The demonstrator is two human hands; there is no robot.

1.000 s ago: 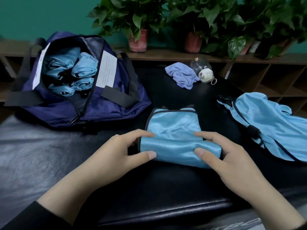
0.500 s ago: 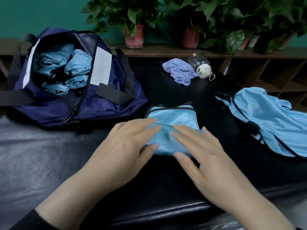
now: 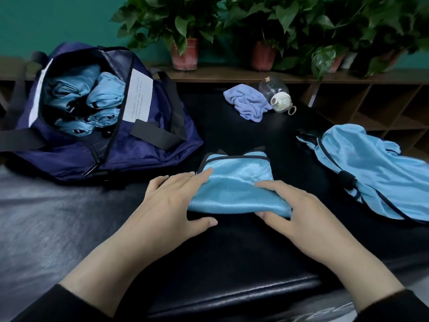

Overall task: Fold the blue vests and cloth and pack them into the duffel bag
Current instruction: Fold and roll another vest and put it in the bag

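Note:
A partly folded blue vest with black trim lies on the black padded table in front of me. My left hand holds its near left corner, fingers on top and thumb along the front edge. At the near right corner, my right hand grips the thick folded edge between fingers and thumb. The navy duffel bag stands open at the left with several rolled blue vests inside. Another blue vest lies unfolded at the right. A crumpled lilac cloth sits at the back.
A clear bottle lies on its side beside the lilac cloth. Potted plants stand on a wooden shelf behind the table. Open wooden cubbies are at the back right. The table's front edge is close to me.
Half a second ago both hands lay flat on the vest, pressing it. Now they have moved apart to its near corners and hold the folded front edge.

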